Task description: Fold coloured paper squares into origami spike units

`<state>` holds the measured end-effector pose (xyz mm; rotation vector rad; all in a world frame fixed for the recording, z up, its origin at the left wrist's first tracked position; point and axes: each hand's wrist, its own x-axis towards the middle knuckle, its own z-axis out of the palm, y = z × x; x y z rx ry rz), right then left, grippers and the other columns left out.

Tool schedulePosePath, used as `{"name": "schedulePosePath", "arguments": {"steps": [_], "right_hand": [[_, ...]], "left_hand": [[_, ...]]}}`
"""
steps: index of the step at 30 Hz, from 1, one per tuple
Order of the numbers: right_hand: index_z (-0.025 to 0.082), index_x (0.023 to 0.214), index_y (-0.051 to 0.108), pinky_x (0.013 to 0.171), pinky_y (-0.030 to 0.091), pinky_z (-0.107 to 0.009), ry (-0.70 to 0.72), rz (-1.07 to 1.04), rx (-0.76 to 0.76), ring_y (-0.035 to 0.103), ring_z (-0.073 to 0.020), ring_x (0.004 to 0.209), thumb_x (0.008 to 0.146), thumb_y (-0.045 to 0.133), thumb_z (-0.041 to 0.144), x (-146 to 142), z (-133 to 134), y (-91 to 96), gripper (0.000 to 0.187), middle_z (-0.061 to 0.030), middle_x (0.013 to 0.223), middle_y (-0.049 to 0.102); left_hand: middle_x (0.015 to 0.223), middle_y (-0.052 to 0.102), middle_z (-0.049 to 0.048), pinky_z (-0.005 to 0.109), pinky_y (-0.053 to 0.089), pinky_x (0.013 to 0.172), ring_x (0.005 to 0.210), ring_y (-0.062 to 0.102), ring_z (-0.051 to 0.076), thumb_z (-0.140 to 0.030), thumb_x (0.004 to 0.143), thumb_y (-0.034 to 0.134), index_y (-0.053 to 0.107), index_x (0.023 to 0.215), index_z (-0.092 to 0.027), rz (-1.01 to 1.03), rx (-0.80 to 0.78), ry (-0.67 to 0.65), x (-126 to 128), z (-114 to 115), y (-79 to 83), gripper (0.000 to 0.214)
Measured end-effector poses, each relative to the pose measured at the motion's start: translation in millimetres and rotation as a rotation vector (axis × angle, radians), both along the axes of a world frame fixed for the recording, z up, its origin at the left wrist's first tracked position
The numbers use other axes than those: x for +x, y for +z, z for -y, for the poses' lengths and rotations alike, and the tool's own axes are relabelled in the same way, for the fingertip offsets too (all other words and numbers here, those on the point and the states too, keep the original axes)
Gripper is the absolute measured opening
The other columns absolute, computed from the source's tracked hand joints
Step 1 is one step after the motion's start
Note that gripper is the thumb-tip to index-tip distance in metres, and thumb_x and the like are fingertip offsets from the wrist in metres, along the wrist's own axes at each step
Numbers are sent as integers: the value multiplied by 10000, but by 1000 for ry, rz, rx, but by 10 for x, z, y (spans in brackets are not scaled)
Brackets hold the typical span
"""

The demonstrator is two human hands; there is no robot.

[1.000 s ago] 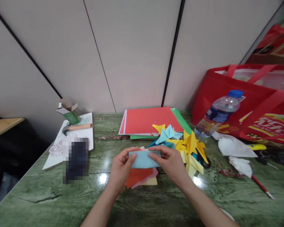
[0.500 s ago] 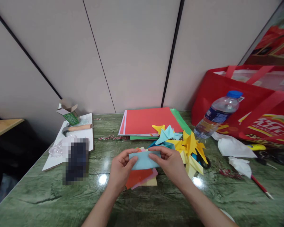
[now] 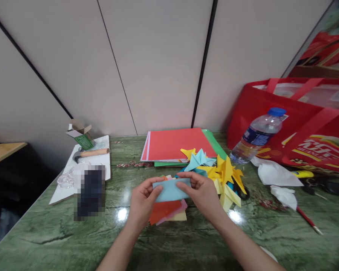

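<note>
Both of my hands hold a folded light blue paper [image 3: 171, 191] just above the green marble table [image 3: 73, 241]. My left hand [image 3: 142, 203] pinches its left end, thumb on top. My right hand [image 3: 202, 192] pinches its right end. Directly under the paper lies a small stack of coloured squares [image 3: 168, 212], orange, pink and yellow. Just beyond my right hand sits a heap of folded paper shapes [image 3: 220, 175], yellow and blue.
Large red and green sheets [image 3: 175, 145] lie at the back by the wall. A water bottle [image 3: 257, 135] leans on a red bag [image 3: 299, 124] at right, beside crumpled tissues [image 3: 274, 175]. At left a white board [image 3: 101, 169] carries a hammer [image 3: 90, 153] and small green box [image 3: 81, 136].
The blue paper has tilted slightly between my fingers; my hands stay in nearly the same place. The camera has shifted a little.
</note>
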<state>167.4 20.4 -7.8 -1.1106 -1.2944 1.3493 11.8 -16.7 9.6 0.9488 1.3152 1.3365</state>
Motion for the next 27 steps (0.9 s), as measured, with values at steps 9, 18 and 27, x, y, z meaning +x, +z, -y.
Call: {"name": "schedulePosePath", "arguments": {"steps": [9, 18, 27], "right_hand": [[172, 810, 606, 500, 432, -244, -1, -50, -30, 572, -146, 588, 641, 673, 307, -15, 5, 21, 226, -21, 684, 647], [159, 737, 596, 435, 318, -199, 30, 11, -3, 435, -92, 491, 669, 643, 315, -7, -31, 18, 177, 24, 567, 523], [163, 763, 581, 451, 305, -212, 96, 9, -27, 433, -100, 494, 677, 633, 322, 11, -61, -9, 188, 22, 577, 508]], "left_hand": [[528, 618, -20, 188, 405, 468, 472, 518, 101, -245, 618, 696, 679, 788, -160, -14, 25, 18, -4, -10, 8, 190], [518, 593, -27, 163, 367, 453, 471, 472, 78, -264, 640, 683, 664, 813, -141, -34, -9, -8, -36, -11, -37, 213], [532, 616, -23, 164, 367, 462, 471, 478, 79, -280, 647, 676, 646, 850, -144, -29, -29, -31, -55, -16, -48, 246]]}}
